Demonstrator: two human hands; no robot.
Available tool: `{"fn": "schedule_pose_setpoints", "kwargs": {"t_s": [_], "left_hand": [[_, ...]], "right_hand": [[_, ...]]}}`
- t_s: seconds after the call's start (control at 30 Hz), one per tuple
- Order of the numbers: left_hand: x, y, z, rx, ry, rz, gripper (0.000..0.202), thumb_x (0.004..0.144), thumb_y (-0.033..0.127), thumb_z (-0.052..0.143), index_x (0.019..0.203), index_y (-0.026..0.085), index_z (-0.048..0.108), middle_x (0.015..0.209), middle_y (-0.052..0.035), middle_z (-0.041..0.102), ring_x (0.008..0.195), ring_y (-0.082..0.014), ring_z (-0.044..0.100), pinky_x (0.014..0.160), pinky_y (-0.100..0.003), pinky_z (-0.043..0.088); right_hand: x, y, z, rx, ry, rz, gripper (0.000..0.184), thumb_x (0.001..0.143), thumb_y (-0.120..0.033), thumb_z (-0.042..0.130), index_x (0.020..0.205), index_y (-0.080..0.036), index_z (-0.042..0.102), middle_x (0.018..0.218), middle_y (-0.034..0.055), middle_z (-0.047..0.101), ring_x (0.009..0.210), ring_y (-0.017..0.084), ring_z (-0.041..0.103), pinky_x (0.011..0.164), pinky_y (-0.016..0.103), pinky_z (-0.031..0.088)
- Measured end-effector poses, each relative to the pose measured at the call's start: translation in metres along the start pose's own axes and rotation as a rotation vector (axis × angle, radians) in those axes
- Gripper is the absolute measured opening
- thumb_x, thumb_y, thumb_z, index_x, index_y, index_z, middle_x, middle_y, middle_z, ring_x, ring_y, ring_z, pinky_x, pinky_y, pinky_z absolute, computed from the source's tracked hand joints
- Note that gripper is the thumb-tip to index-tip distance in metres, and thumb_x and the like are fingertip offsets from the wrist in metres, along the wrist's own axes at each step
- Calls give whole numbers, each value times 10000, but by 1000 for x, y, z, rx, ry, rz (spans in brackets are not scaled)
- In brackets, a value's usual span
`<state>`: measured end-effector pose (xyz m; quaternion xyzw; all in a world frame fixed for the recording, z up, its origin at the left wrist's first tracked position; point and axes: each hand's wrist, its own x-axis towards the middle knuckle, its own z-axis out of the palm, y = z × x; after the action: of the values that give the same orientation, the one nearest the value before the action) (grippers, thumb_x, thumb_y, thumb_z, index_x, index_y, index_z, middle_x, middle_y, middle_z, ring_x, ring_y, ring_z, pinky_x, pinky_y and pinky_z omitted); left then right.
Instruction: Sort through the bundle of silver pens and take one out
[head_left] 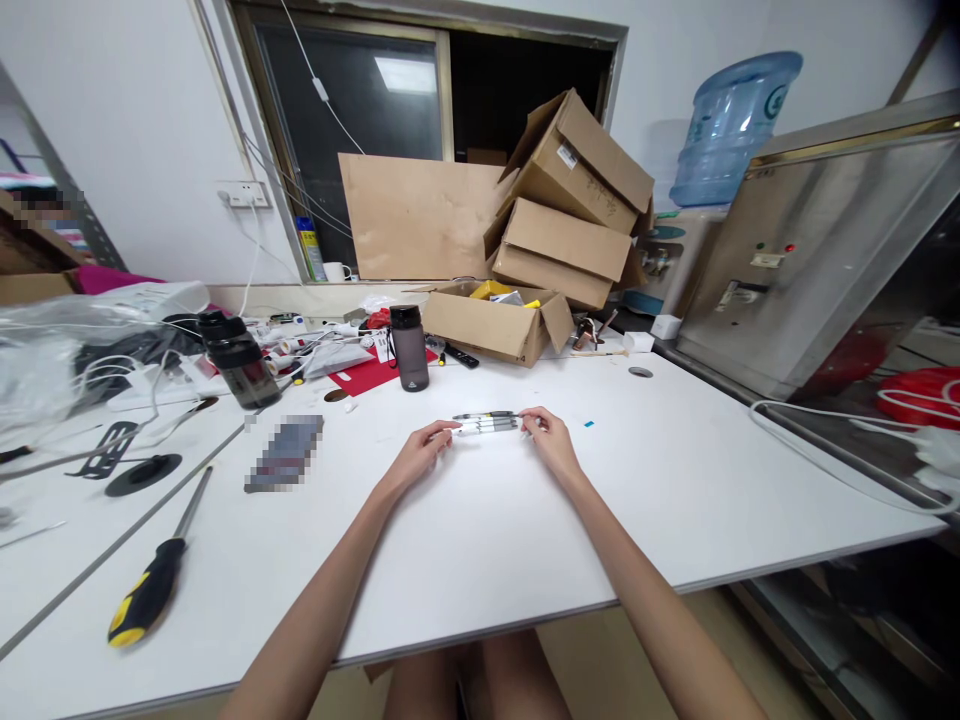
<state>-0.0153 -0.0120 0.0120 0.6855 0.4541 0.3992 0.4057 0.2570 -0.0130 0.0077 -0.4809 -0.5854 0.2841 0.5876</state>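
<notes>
Several pens point(487, 424) lie side by side on the white table point(480, 560), pointing left to right. The farthest one is dark, and the nearer ones look white and clear with grey parts. My left hand point(421, 452) has its thumb and fingers closed at the left ends of the pens. At their right ends, my right hand point(552, 442) pinches with bent fingers. The pen tips are partly hidden by my fingertips. A small teal scrap point(589, 424) lies just right of my right hand.
Beyond the pens stand a dark bottle point(409, 352) and an open cardboard box point(480, 335). To the left are a screwdriver point(154, 585), a blurred-out flat object point(285, 453), another bottle point(240, 365) and tangled cables. A metal cabinet point(825, 260) borders the right side.
</notes>
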Motion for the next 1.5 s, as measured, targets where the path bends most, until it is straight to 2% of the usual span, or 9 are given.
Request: {"fn": "schedule_pose_setpoints", "kwargs": {"t_s": [0.17,0.37,0.57,0.73,0.93,1.27,1.4,1.5], "left_hand": [[-1,2,-1,13,16,13,506,866,488,586,1268,189,656,845,-10,629,542,-98,436,518,-231,355],[-2,5,1,-9,73,-28,432,827,485,637,1125,174,664,951,-41,681,558,-94,486,518,-228,407],[1,2,0,-71,102,-3,447,804,512,671,1109,184,670,834,-2,638,603,-108,532,540,-222,453],[1,0,-1,-79,88,2,439,812,507,678,1117,190,675,847,-4,647,583,-97,518,542,-219,448],[0,0,-2,-72,68,7,450,831,503,663,1161,198,673,965,-34,695,593,-96,529,555,-222,438],[-2,5,-1,-64,52,-26,448,832,497,675,1163,194,679,958,-37,709,579,-89,499,564,-220,414],[-4,8,-1,-41,38,-47,461,830,506,678,1169,194,690,953,-41,726,560,-83,467,539,-216,371],[-5,9,0,-21,13,-59,468,829,509,676,1184,205,697,969,-42,737,549,-81,445,517,-214,342]], "right_hand": [[0,1,-1,26,-18,19,241,823,-375,568,887,-210,730,743,37,697,731,221,599,683,318,422],[0,0,-2,67,-34,43,222,829,-382,581,786,-211,716,703,25,674,686,199,573,667,306,403],[-1,-1,-1,91,-40,59,330,864,-454,566,686,-201,678,681,25,661,631,170,525,636,295,381],[0,1,-1,114,-43,63,355,870,-483,568,682,-198,666,696,37,664,642,171,527,625,294,377],[1,1,-2,125,-40,63,359,868,-498,567,696,-199,669,703,44,667,670,180,546,620,292,381],[1,1,-2,86,-68,55,366,881,-487,556,679,-200,662,695,34,668,647,175,536,639,298,385],[-4,-4,2,58,-123,33,315,879,-443,582,705,-201,683,687,17,657,692,179,551,693,291,391],[-9,-8,6,29,-216,10,311,893,-422,576,702,-202,684,741,14,674,714,172,553,694,280,386]]}}
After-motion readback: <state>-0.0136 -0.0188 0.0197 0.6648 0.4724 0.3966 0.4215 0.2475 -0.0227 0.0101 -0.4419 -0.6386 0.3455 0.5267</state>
